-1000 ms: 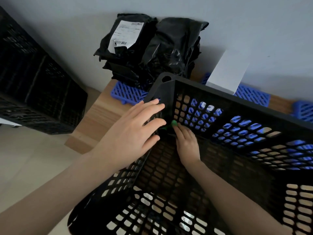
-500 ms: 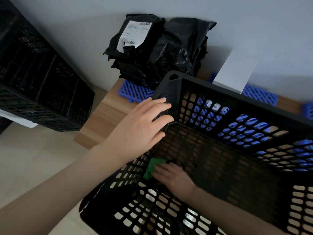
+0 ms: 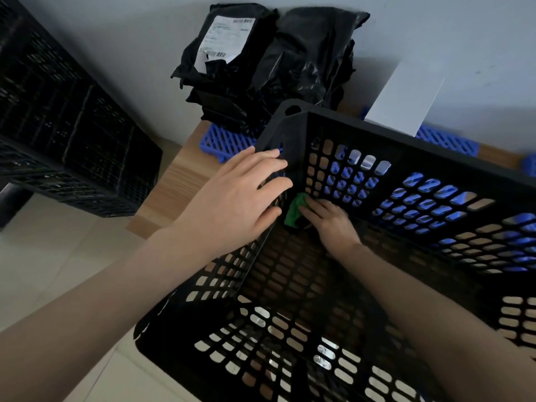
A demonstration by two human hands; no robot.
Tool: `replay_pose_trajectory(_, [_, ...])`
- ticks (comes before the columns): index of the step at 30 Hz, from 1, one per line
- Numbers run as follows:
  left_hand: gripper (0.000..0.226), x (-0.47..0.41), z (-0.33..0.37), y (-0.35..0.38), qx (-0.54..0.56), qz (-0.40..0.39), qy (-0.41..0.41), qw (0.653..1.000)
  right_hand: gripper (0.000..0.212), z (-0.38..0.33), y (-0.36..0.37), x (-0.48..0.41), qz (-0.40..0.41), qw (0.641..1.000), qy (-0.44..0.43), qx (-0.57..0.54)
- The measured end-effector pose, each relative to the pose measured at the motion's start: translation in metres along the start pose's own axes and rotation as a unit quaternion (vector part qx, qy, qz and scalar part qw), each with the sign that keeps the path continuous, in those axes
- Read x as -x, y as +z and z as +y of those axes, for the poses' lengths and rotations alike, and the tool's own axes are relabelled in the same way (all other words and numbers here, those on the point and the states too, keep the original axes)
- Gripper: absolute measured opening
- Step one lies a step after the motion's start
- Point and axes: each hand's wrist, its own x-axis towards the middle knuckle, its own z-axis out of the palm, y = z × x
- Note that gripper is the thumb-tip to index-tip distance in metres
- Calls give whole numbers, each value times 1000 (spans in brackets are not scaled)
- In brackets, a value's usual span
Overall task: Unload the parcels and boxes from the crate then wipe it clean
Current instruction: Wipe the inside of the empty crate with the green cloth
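crates (image 3: 406,140) 2, maybe more | parcel piles (image 3: 232,82) 2 | box (image 3: 403,100) 1 | cloth (image 3: 294,210) 1

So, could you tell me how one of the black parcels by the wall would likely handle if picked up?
The black parcels look floppy: their film is crumpled. The glossy wrap probably makes them slippery. Piled loosely against the wall on the blue pallet, neighbours may slump when one is lifted.

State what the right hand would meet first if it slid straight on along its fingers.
Pushing the green cloth ahead, the right hand would probably meet the crate's corner first; depth is unclear.
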Motion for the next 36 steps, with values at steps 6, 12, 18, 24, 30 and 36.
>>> replay_pose_trajectory(6, [37, 0, 0, -1, -4, 1, 0, 1000, 52, -103, 33, 63, -17, 980, -91, -178])
replay_pose_trajectory(12, [37, 0, 0, -1, -10, 2, -1, 1000, 35, -80, 32, 91, -110, 914, -377, -106])
replay_pose_trajectory(18, [38, 1, 0, 0, -18, 1, -1, 1000, 54, -11, 6, 26, -59, 963, -262, 13])
replay_pose_trajectory(24, [37, 1, 0, 0, -15, 5, -2, 1000, 53, -8, 3, 17, -3, 995, 100, -23])
replay_pose_trajectory(30, [37, 1, 0, 2, -21, 3, 0, 1000, 55, -85, 30, 84, -20, 984, -135, -117])
replay_pose_trajectory(36, [37, 1, 0, 2, -31, 3, 0, 1000, 37, -57, 34, 101, -73, 925, -370, -39])
